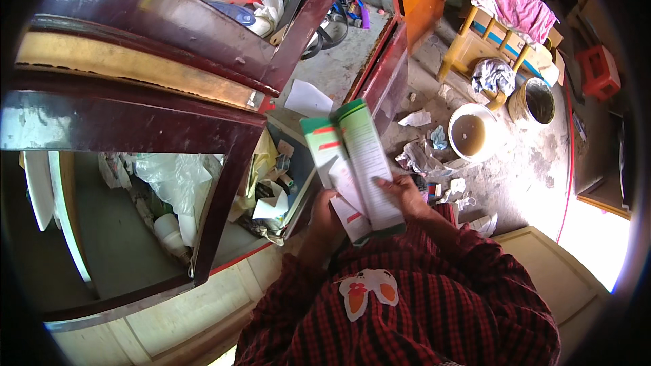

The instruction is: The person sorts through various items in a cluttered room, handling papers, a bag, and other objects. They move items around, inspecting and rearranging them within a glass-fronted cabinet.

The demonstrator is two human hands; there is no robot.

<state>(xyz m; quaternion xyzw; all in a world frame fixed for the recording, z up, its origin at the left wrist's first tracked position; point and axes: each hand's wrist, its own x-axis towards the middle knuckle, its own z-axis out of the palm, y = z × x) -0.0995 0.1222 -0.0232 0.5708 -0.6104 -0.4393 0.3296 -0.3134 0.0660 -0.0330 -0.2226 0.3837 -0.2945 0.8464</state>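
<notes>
An opened booklet with green ends (371,162) is spread out in front of my chest, its white pages covered in fine print and red blocks. Along its left edge, my left hand (327,215) is closed on the lower part. My right hand (405,196) grips the right page, thumb lying on top and the other fingers hidden beneath. Between the pages lies a smaller white slip of paper (344,186) with pinkish print. Left of the booklet is an open drawer with crumpled papers and a yellow bag (263,162). A loose white sheet (308,98) rests on the surface just beyond.
A dark red cabinet frame (241,196) stands at left, with a clear plastic bag (173,179) inside. On the floor at right are a white bucket of murky water (489,137), a dirty pail (522,105) and paper scraps (420,156). Behind them stands a wooden chair (468,44).
</notes>
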